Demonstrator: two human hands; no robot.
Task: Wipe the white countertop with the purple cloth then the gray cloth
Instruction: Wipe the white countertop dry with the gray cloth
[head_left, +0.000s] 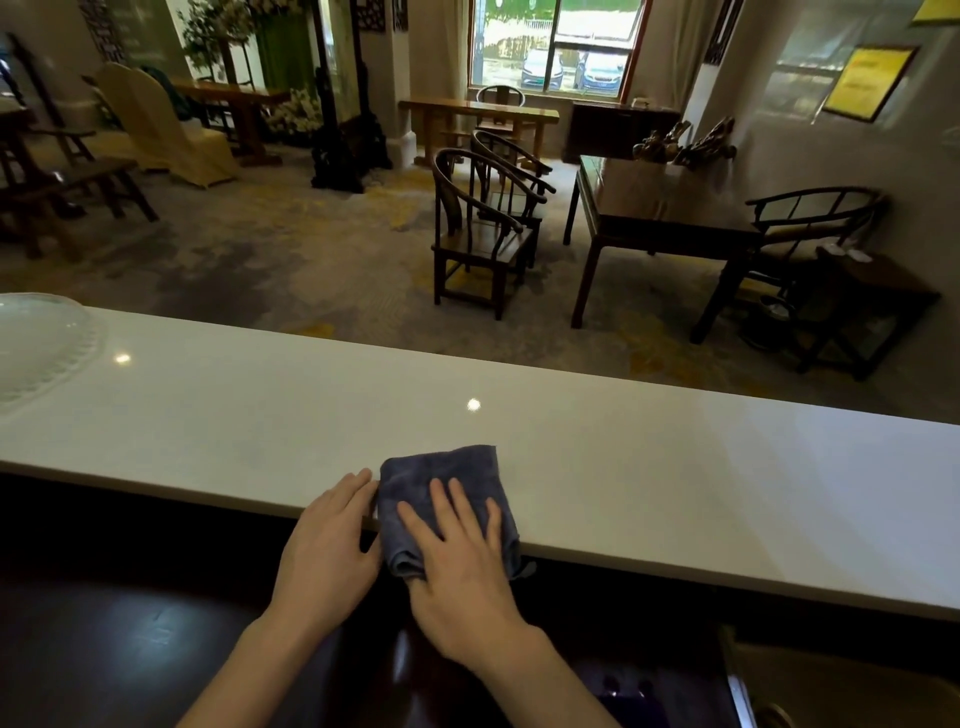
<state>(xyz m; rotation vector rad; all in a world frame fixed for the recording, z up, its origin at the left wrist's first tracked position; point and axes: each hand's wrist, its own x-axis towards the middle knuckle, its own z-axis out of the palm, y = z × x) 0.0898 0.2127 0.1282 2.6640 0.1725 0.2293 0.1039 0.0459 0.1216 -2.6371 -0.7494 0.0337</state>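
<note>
White dish (36, 343) at 9 o'clock on white desk (675, 467), nothing visible in it. L hand (324, 551) flat on desk's near edge, grip open, fingertips touching cloth's left edge. Folded cloth (447, 467), looks gray-purple, at 6 o'clock, hanging over near edge. R hand (460, 566) flat on top, fingers spread, pressing not pinching.

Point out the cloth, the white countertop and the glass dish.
cloth (441, 467): head view, its far bare half beyond the fingers.
white countertop (675, 467): head view, bare surface right of the cloth.
glass dish (36, 343): head view, its inner surface at far left.
</note>
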